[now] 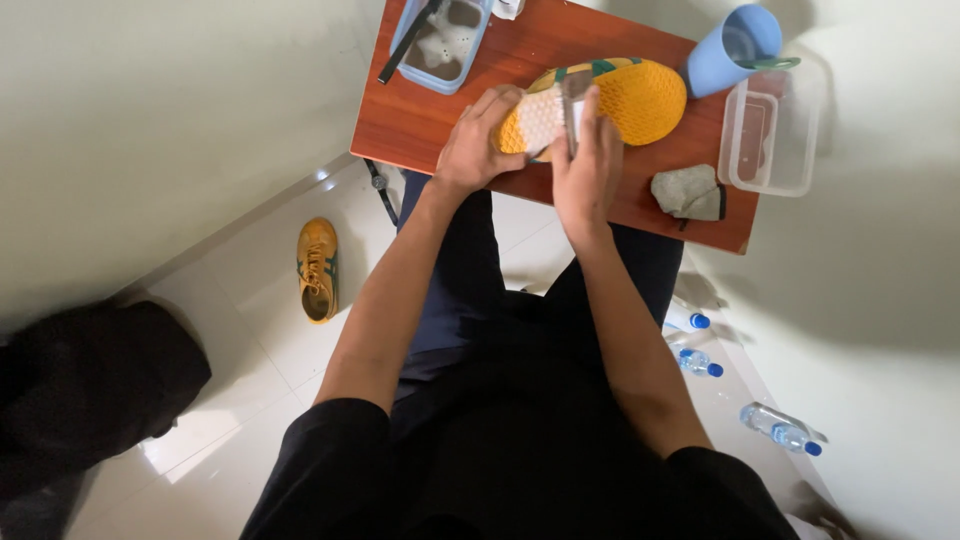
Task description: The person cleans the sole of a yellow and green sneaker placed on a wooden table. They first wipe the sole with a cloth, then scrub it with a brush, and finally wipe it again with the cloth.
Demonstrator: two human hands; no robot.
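My left hand [478,140] clamps the yellow shoe [620,100] steady while my right hand [588,165], closed on the brush [574,100], should scrub firmly toward twelve o'clock.

shoe [610,100] yellow sole, white foam, green stripes | table [420,120] red-brown | cup [730,50] at 1 o'clock pale blue | cloth [685,190] grey | floor shoe [318,270] at 9 o'clock orange, dark stripes | bottle caps [714,369] blue

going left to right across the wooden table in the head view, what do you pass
Light blue tray → left hand → yellow-soled shoe, held sole up, with the right hand holding a brush on it → grey cloth → blue cup → clear plastic container.
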